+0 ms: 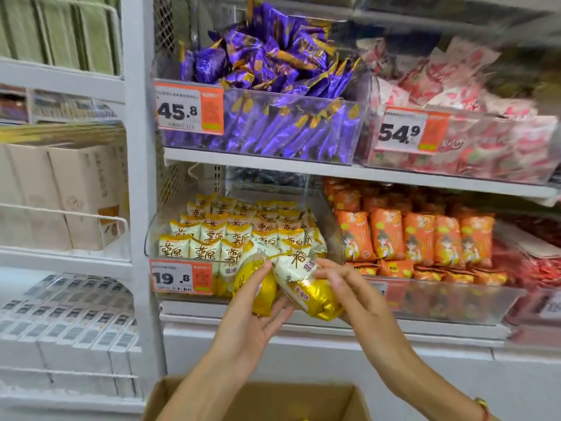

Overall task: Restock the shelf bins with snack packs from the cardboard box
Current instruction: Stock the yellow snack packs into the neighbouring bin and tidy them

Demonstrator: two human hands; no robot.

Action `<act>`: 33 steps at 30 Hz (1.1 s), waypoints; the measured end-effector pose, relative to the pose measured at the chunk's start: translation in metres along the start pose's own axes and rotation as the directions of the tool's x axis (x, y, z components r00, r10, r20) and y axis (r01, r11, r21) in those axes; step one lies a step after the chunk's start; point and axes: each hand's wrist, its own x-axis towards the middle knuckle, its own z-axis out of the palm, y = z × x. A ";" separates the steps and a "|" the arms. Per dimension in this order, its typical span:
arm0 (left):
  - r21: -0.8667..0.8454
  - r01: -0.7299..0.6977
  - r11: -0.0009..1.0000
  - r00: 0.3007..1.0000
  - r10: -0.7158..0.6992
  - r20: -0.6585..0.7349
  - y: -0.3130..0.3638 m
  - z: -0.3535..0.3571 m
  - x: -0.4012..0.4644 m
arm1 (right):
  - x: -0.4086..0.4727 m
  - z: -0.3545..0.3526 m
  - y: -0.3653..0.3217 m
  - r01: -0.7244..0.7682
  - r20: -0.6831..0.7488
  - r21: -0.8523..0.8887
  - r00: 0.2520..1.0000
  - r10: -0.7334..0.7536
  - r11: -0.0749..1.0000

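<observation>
Two yellow packs (291, 284) are held up at the yellow bin (182, 235) front, above the box (343, 399). The left hand (252, 311) cradles one, fingers loosely curled; the right hand (349, 287) pinches the other. Packs are best slotted upright into the front row.

Clear bins (303, 305) on white shelf (334, 329)

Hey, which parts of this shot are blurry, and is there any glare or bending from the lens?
Head view: the upper right smears with motion blur around the pink-and-white packs; the yellow packs and both hands, left and right, stay fairly sharp; the clear bin front catches mild reflections; the white upright post bows from wide-angle distortion.
</observation>
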 end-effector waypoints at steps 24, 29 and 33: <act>0.920 -0.332 -0.209 0.787 0.476 0.392 0.061 -0.045 0.116 | 0.095 -0.030 -0.001 -0.105 -0.364 -0.466 0.928 -0.082 0.878; 0.905 -0.291 -0.311 0.759 0.500 0.416 0.056 -0.049 0.119 | 0.104 -0.013 0.009 -0.090 -0.309 -0.815 0.903 -0.298 0.572; 0.913 -0.276 -0.301 0.759 0.514 0.399 0.054 -0.050 0.121 | 0.108 -0.006 0.012 -0.121 -0.274 -0.913 0.889 -0.367 0.390</act>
